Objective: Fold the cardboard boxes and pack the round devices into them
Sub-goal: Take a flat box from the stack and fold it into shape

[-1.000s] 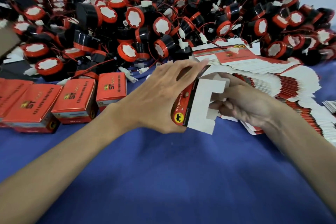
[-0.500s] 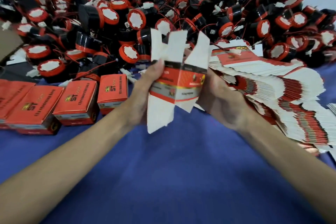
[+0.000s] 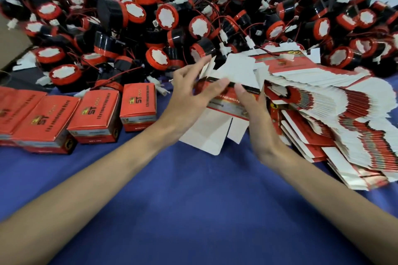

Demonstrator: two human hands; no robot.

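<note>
A red cardboard box [image 3: 226,101] with white flaps spread open hangs just above the blue cloth, between my two hands. My left hand [image 3: 189,97] pinches its left end, thumb on the upper edge and fingers stretched behind the top flap. From the right, my right hand [image 3: 256,114] grips it with the thumb on the red face and the fingers hidden behind. A big heap of round devices [image 3: 165,17], black with red rims, white centres and red wires, fills the back.
A fanned stack of flat boxes [image 3: 323,97] lies close to my right hand. Several folded red boxes [image 3: 97,112] stand in a row at the left. The blue cloth [image 3: 193,200] covers the table. A brown cardboard edge [image 3: 13,36] shows far left.
I lifted a flat box off the stack and opened it upright. Now it is lower and tilted back, with my thumbs on its upper edge.
</note>
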